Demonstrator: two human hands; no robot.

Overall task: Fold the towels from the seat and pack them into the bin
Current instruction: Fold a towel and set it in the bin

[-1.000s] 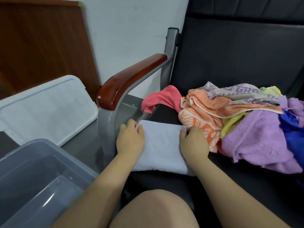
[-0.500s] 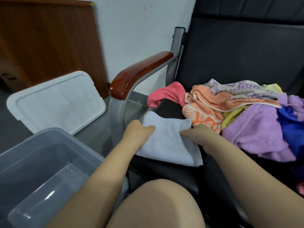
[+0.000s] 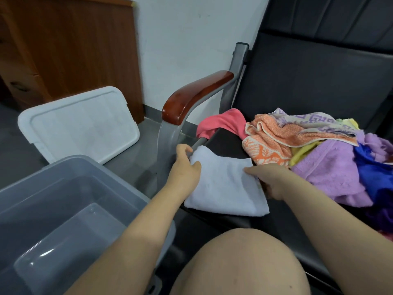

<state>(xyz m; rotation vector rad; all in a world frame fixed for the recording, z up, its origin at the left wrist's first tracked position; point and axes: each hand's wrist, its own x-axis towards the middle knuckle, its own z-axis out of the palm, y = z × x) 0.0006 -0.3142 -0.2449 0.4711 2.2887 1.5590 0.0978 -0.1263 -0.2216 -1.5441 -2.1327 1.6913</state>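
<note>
I am gripping the folded white towel (image 3: 225,188) on the seat (image 3: 225,141), left hand (image 3: 185,167) at its 9 o'clock end, right hand (image 3: 270,179) at 3 o'clock, and the bin (image 3: 70,165) is sitting at 8 o'clock, nearer my left.

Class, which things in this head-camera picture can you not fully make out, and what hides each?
Head view.
The bin: near end cut off by left and bottom edges.
The blue towel: cut off by right edge.
The yellow towel: mostly covered by the orange towel and purple towel.
The right hand: fingers partly hidden under the white towel.
</note>
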